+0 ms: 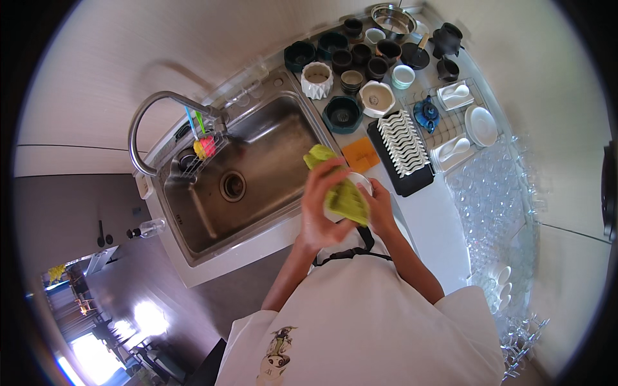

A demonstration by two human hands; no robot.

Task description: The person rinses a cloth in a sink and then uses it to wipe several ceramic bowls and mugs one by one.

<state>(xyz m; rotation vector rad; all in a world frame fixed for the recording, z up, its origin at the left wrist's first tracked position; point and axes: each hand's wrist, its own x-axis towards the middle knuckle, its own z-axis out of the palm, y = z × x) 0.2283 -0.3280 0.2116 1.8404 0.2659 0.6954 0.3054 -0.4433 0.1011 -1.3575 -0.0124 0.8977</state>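
My left hand (318, 212) grips a yellow-green cloth (348, 202), pressing it against a small white dish. That dish (361, 182) is held in my right hand (379, 205); the cloth and fingers cover most of it, so I cannot tell if it is a cup or a saucer. Both hands are in front of my apron, by the right edge of the stainless steel sink (260, 144). Just beyond them an orange cloth (360, 154) lies flat on the counter, beside a black dish rack (408, 181) with a row of white wavy-edged pieces (403, 144).
Dark bowls and cups (342, 60), a white faceted pot (317, 81) and a steel pan (393, 20) crowd the back counter. A wire rack (446, 120) carries a blue teapot (427, 114) and white plates (481, 126). Many glasses (497, 193) stand at right. A curved faucet (137, 125) overhangs the sink.
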